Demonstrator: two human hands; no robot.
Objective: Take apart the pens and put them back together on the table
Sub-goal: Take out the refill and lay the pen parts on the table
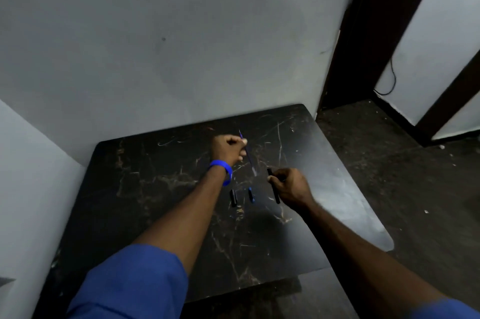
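Observation:
My left hand is closed in a fist around a thin blue ink refill, which sticks out above and below the fist over the dark marble table. My right hand grips a black pen barrel held upright-tilted just right of the refill's lower tip. Two small loose pen parts lie on the table between my forearms: a black cap and a blue-tipped piece.
The table stands in a corner against grey walls, its right edge rounded. Dark floor lies to the right, with a dark door frame and a black cable on the far wall. A blue band circles my left wrist.

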